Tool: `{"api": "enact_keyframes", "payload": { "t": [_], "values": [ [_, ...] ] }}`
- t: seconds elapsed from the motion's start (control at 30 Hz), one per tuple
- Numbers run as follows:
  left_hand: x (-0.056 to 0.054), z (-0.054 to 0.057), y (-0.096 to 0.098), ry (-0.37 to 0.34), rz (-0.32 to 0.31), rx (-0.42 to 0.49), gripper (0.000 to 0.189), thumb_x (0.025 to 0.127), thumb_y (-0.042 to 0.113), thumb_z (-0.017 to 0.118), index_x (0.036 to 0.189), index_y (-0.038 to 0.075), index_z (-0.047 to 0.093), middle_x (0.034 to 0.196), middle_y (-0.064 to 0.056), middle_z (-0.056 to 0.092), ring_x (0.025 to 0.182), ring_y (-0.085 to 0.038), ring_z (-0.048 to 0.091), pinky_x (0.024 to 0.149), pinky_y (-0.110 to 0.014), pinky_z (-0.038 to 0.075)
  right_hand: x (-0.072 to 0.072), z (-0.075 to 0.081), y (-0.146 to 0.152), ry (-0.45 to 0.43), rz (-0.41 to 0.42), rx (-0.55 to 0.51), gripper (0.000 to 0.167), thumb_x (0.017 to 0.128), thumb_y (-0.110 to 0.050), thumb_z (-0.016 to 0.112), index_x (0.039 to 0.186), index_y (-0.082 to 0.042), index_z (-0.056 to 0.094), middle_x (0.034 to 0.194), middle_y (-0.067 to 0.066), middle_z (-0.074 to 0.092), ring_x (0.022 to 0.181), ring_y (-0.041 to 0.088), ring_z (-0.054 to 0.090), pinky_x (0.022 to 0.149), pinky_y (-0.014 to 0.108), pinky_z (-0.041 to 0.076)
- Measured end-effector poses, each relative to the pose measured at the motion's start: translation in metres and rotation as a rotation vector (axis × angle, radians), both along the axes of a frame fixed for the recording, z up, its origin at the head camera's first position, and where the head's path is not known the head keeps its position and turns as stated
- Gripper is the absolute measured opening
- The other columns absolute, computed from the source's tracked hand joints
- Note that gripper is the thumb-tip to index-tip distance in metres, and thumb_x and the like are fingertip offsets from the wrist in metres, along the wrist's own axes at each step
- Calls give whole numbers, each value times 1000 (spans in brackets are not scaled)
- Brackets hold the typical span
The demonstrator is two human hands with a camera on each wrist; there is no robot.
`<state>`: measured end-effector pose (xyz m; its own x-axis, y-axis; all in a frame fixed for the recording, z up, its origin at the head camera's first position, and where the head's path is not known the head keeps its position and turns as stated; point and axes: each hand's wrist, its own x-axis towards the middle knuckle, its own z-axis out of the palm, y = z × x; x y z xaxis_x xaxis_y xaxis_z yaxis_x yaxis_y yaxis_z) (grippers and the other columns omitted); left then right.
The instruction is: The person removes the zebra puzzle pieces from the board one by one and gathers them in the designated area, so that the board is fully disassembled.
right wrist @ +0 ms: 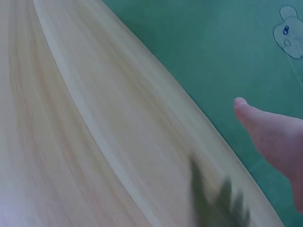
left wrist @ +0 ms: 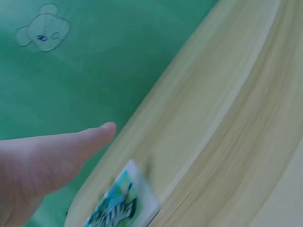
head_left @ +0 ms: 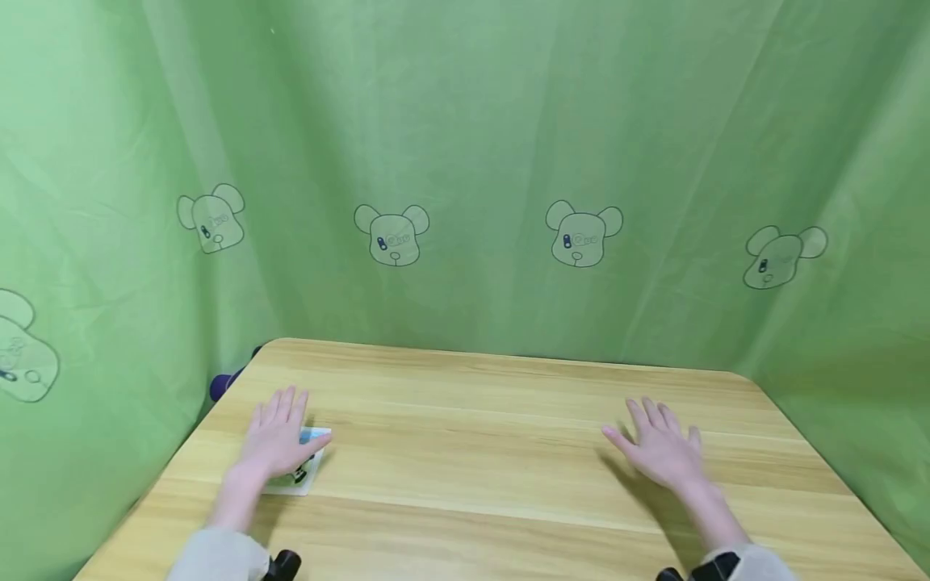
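Observation:
My left hand [head_left: 278, 440] is held with straight fingers over a small, flat picture piece [head_left: 314, 468] on the left side of the table. The hand hides much of it in the head view. In the left wrist view the picture piece [left wrist: 124, 205] has a white border and a zebra on a blue and green scene, below the outstretched thumb [left wrist: 80, 144]. On the right side my right hand [head_left: 663, 452] hovers, fingers spread and nothing in it, its shadow falling on the wood beneath.
The wooden table [head_left: 465, 452] has rounded far corners. Green curtain [head_left: 479, 121] with bear-head outlines surrounds it at the back and sides. A dark purple object [head_left: 220, 386] shows beyond the table's left edge. Black wrist straps [head_left: 715, 567] sit by the light sleeves.

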<state>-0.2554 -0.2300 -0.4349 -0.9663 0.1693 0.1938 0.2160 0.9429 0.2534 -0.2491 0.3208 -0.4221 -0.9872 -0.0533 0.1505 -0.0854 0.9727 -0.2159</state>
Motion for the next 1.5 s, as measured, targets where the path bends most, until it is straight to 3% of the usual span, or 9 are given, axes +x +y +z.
{"api": "enact_keyframes", "payload": {
  "t": [0.17, 0.4, 0.6, 0.73, 0.9, 1.13, 1.5],
  "values": [
    [12, -1, -27, -18, -12, 137, 104, 81, 53, 63, 138, -19, 13, 144, -38, 10, 131, -52, 10, 105, -63, 6, -8, 4, -30, 55, 85, -152, 86, 90, -56, 46, 141, 9, 23, 143, 33, 21, 130, 51, 16, 100, 70, 7],
    [27, -5, -65, -188, 39, 447, 106, 84, 42, 65, 139, -17, -4, 141, -42, 6, 127, -57, 12, 102, -65, 13, -22, 8, -91, 6, 196, -513, 87, 86, -41, 63, 142, 10, 20, 144, 32, 23, 130, 47, 23, 106, 58, 19],
    [34, -8, -80, -310, 70, 505, 104, 85, 41, 63, 140, -16, -6, 139, -42, 13, 126, -56, 21, 100, -64, 21, -24, 10, -160, -69, 280, -770, 77, 82, -22, 71, 140, 7, 29, 138, 28, 38, 124, 44, 38, 103, 52, 31],
    [36, -11, -83, -333, 46, 545, 102, 84, 34, 67, 138, -19, -2, 137, -44, 15, 126, -56, 20, 102, -62, 19, -21, 10, -210, -129, 378, -885, 76, 79, -17, 73, 138, 8, 32, 133, 28, 43, 122, 42, 42, 103, 50, 32],
    [38, -13, -83, -327, -4, 563, 100, 81, 27, 70, 137, -21, 4, 136, -44, 18, 126, -57, 17, 101, -65, 16, -12, 7, -269, -230, 473, -907, 76, 79, -17, 74, 138, 7, 32, 133, 24, 45, 122, 38, 43, 103, 48, 34],
    [41, -18, -79, -341, -58, 613, 100, 73, 19, 75, 137, -21, 9, 140, -41, 17, 129, -54, 11, 102, -65, 9, 4, -5, -328, -329, 462, -848, 74, 76, -15, 75, 138, 2, 37, 131, 16, 51, 121, 34, 45, 100, 46, 38],
    [43, -23, -79, -335, -80, 622, 98, 68, 14, 77, 136, -21, 16, 140, -39, 16, 129, -54, 11, 102, -66, 7, 14, -22, -379, -299, 439, -731, 74, 68, -16, 81, 131, 0, 47, 124, 12, 57, 115, 27, 52, 98, 37, 41]
  ]
}}
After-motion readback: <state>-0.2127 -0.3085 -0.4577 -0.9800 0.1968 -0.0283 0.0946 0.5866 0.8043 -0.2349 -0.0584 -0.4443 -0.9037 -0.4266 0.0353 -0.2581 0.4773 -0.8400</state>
